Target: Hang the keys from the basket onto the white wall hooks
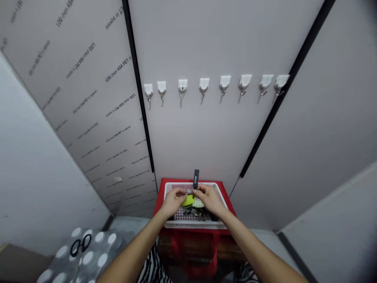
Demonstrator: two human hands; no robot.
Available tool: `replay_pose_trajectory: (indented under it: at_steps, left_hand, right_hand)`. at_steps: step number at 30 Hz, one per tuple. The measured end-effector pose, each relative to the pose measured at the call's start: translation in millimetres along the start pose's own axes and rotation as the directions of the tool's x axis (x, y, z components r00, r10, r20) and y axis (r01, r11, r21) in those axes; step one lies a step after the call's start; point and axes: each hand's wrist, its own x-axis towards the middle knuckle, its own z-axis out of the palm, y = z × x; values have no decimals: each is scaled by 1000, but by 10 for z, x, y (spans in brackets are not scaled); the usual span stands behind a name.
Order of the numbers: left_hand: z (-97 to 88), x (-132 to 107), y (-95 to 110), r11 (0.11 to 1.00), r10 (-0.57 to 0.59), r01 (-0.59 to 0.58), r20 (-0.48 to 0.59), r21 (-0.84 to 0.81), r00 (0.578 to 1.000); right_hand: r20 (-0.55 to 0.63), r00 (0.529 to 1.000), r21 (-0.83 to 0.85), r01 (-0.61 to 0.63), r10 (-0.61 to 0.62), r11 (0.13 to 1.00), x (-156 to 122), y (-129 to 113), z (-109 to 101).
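Note:
Both my hands are over a white perforated basket that rests on a red stool. My left hand pinches at a small metal ring beside a yellow-green tag. A black strap sticks up above my right hand, whose closed fingers grip its lower end. A pale tag hangs between the two hands. Several dark keys and tags lie in the basket below.
A row of several white wall hooks runs across the grey panel above, all bare. Black vertical strips divide the wall panels. A grey cushion with white dots bearing black-handled scissors lies at lower left.

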Motion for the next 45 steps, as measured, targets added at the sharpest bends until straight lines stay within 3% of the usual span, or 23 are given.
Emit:
replay_pose_trajectory:
  at_steps: [6,9,12,15,18,21,24,29,33,36,40,42,45]
  left_hand:
    - [-10,-85,173,989,121,-109,129,-95,984]
    - [-3,-111,294,981,171,-158,120,-110,978]
    - [-50,-84,467,985,156,-154,19,-77,988]
    - [-174,-15,714,959,119,-130,-60,-251,991]
    - [-323,50,948,916,125,-137,-55,-378,991]
    - [-436,81,1055,935,120,-130,-51,-330,991]
    - [-508,82,1027,947,104,-125,-84,-297,991]
    - [-568,62,855,975,69,-88,-102,-206,992]
    - [-563,53,677,992,113,-109,-78,61,990]
    - [-492,33,544,958,99,-91,-16,274,995]
    - [-300,-24,470,932,165,-164,24,325,986]
    - [-213,-48,495,925,227,-240,75,296,971]
    - [-169,-60,579,934,248,-279,159,224,956]
  right_hand:
    - [-76,979,241,-166,189,956,84,-198,-70]
    - [-38,968,354,-219,248,909,149,-289,-93]
    - [-1,979,463,-181,205,868,185,-403,-125]
    - [82,992,562,-127,98,817,147,-485,-142]
    - [201,979,493,-121,23,862,68,-482,-141]
    - [176,984,417,-88,15,905,23,-447,-184]
    - [153,988,357,-72,18,931,17,-439,-313]
    - [211,975,266,-129,73,955,8,-454,-598]
    - [225,963,102,-175,149,979,19,-461,-698]
    - [226,964,-86,-122,138,989,52,-461,-638]
    - [290,954,-241,0,72,971,127,-496,-444]
    - [283,959,-248,39,34,968,171,-555,-360]
    - [261,965,-121,30,3,992,223,-683,-314]
